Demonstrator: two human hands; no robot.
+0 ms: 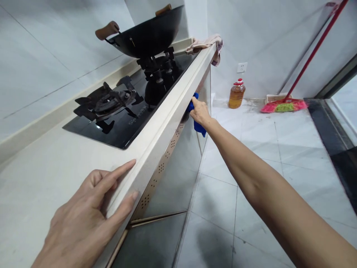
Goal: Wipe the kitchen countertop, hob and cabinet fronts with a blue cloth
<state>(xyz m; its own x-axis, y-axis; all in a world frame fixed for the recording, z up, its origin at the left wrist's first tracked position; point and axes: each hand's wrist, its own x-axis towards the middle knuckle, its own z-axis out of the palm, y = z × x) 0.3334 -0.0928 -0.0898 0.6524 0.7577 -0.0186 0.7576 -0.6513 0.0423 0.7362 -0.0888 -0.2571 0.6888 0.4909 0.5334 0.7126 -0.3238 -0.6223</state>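
My right hand (201,111) grips a blue cloth (199,128) against the front of the cabinet, under the lip of the counter. Part of the cloth hangs below the fingers. Over the edge of the white countertop (36,186) rests my left hand (92,204), its index finger lying on top and its thumb at the front face. Nothing is held in it, and its fingers are apart. Close by runs the perforated metal strip (161,167) above the cabinet door (173,178).
A black gas stove (119,130) is set in the counter, with a wooden-handled wok (150,35) on its far burner. A pinkish towel (208,42) drapes over the far corner. An oil bottle (237,93) and a red broom (295,104) stand on the tiled floor (217,193).
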